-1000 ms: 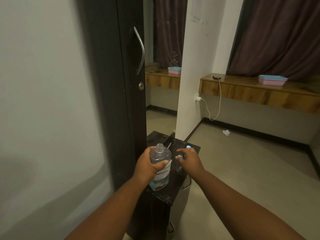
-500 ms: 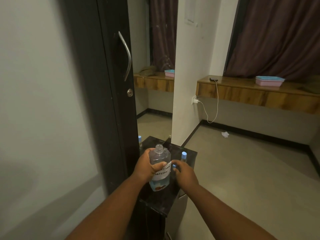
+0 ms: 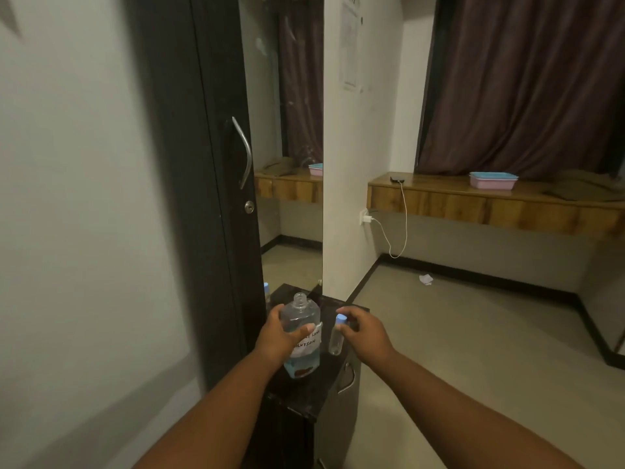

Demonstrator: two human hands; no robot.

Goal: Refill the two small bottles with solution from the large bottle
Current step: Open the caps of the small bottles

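Note:
A large clear bottle (image 3: 302,315) with a white handwritten label and no cap stands upright on a small black cabinet (image 3: 306,390). Its bottom holds blue liquid. My left hand (image 3: 282,336) is wrapped around its left side. To its right, a small clear bottle (image 3: 337,336) with a blue cap is held near its top by the fingers of my right hand (image 3: 363,330). A second blue cap (image 3: 266,288) shows at the cabinet's far left, partly hidden by the dark door.
A dark wardrobe door (image 3: 206,184) with a metal handle stands close on the left, with a mirror (image 3: 287,147) behind the cabinet. A wooden shelf (image 3: 490,204) with a pink box (image 3: 492,181) and a charging phone (image 3: 397,180) runs along the right wall. Bare floor lies to the right.
My right hand has closed on the small blue-capped bottle and lifted it up beside the large bottle. My left hand has kept its hold on the large bottle.

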